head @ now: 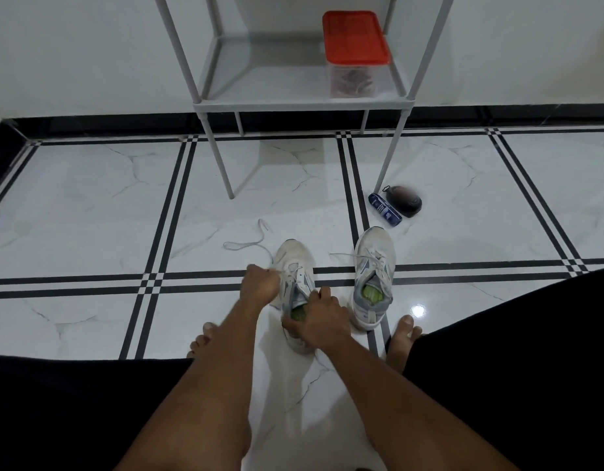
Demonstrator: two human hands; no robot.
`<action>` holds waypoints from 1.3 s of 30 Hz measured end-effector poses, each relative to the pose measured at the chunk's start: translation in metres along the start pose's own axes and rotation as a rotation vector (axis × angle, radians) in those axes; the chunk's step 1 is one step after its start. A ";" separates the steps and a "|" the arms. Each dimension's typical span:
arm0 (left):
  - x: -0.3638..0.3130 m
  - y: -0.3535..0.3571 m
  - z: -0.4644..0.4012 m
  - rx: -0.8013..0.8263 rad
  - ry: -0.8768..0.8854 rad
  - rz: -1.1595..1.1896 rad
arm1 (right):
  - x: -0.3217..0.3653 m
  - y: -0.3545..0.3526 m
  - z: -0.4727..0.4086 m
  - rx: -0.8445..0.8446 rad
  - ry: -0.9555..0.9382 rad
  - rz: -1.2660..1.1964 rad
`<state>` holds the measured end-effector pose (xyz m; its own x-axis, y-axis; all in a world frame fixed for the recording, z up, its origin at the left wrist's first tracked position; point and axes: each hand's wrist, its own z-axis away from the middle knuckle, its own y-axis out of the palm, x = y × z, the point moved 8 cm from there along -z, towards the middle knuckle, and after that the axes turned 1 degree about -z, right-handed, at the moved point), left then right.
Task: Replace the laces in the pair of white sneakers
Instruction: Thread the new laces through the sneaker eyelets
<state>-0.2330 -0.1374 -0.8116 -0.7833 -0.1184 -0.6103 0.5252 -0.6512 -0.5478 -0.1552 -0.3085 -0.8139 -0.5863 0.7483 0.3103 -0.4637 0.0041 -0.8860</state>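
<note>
Left hand (261, 283) pinching lace (241, 244) at 10 o'clock of left sneaker (295, 266). Right hand (319, 321) gripping its heel, hiding collar. Right sneaker (373, 277) at 3 o'clock, apart, laced. Container (353, 56) contents unclear.

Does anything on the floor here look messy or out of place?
Only the lace: it trails loose across the floor tiles from the left sneaker, pulled by the left hand. The right sneaker stands upright, laced. Nothing is spilled or broken.

Upper centre: grey metal shelf rack (205, 107) carrying clear plastic box with red lid (354, 39). Right of centre, on white marble-patterned tiled floor (90, 198): blue packet (384, 209) touching dark oval pouch (405, 200).
</note>
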 end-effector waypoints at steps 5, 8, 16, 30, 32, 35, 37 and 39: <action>0.016 0.009 0.010 0.067 0.068 -0.389 | -0.008 -0.012 -0.005 -0.050 0.017 -0.127; 0.003 0.005 0.010 0.034 0.116 -0.407 | -0.008 -0.022 -0.007 -0.096 -0.027 -0.113; -0.044 0.013 0.018 0.026 0.382 -0.585 | -0.010 -0.032 -0.008 -0.166 -0.101 -0.072; -0.010 0.015 0.013 0.002 0.290 -0.616 | -0.017 -0.022 -0.016 -0.185 -0.142 -0.259; -0.016 0.023 0.013 0.061 0.286 -0.555 | -0.021 -0.021 -0.018 -0.189 -0.123 -0.333; -0.027 0.030 0.013 0.104 0.288 -0.448 | -0.032 -0.021 -0.022 -0.175 -0.058 -0.496; -0.032 0.035 0.014 0.152 0.294 -0.408 | -0.039 -0.016 -0.028 -0.119 0.016 -0.585; -0.037 0.037 0.017 0.164 0.338 -0.383 | -0.048 -0.006 -0.036 -0.058 0.098 -0.660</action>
<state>-0.1899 -0.1701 -0.7992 -0.7439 0.3806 -0.5493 0.1431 -0.7122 -0.6873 -0.1004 -0.3212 -0.8360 -0.1271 0.6333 0.7634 -0.6662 0.5157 -0.5387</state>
